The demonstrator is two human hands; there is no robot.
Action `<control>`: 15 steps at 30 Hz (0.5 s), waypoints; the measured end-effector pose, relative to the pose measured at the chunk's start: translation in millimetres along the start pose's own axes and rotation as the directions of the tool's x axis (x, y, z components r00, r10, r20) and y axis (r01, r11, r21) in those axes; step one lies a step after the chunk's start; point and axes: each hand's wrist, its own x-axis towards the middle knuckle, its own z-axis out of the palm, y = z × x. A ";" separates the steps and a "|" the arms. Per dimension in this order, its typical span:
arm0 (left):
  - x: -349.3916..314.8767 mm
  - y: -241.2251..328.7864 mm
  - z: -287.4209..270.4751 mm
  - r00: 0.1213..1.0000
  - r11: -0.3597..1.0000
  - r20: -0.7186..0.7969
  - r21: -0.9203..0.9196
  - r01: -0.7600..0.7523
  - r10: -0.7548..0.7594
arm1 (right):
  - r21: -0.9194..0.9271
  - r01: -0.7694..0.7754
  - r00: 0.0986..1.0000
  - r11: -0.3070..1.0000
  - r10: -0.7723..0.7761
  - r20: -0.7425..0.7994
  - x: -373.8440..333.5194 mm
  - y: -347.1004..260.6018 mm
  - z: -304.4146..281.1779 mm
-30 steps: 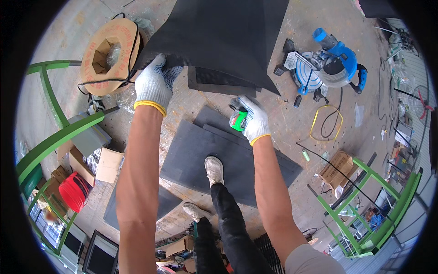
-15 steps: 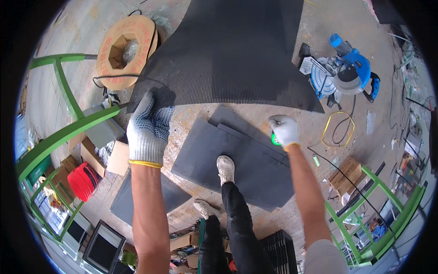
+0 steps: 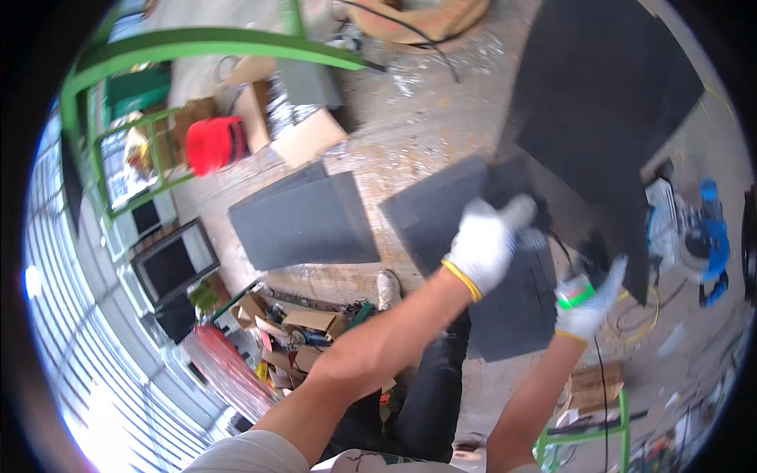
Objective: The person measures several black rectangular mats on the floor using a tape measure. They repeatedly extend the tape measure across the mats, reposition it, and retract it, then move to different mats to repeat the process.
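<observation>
Black sheet (image 3: 603,94) lies above and right of your left hand (image 3: 485,246), over the floor (image 3: 422,118), long axis slanting to a corner beside your nearer right hand (image 3: 590,314), fingers wrapped round a green tape measure (image 3: 576,294). Left fingers blur; you can't tell their grip.

Workshop clutter around a red bundle (image 3: 211,146)

A green frame (image 3: 221,45) arches above the red bundle. A grey box (image 3: 311,83) sits to the bundle's upper right, a cardboard reel (image 3: 465,22) farther out that way. Just right of the bundle lies a tan cardboard flap (image 3: 309,139); well beyond, and lower, a blue saw (image 3: 715,243). Below the bundle is a dark-framed panel (image 3: 173,262), and lower still a pinkish wrapped roll (image 3: 230,370).
</observation>
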 end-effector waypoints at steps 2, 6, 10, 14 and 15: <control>-40.1 1.9 9.3 1.000 0.995 0.010 -0.095 0.007 -0.006 | -0.022 0.033 0.993 0.999 -0.031 0.115 -18.6 -21.6 -1.0; -131.3 10.4 -1.9 0.963 0.989 0.270 -0.137 0.059 -0.020 | -0.466 0.517 0.838 0.718 -0.314 0.446 -92.7 -92.4 -44.3; -237.0 -4.6 -82.9 0.673 0.634 0.731 -0.576 0.516 0.117 | -0.194 0.820 -0.027 -0.539 -0.375 0.927 -204.7 -189.1 -60.7; -254.2 -27.4 -110.7 0.773 0.516 0.555 -0.585 0.626 -0.308 | -0.574 0.818 0.502 0.047 -0.546 0.671 -331.1 -251.8 -60.5; -252.7 -35.2 -104.8 0.764 0.495 0.554 -0.587 0.641 -0.331 | -0.370 0.820 0.152 -0.436 -0.457 0.876 -354.9 -255.7 -63.5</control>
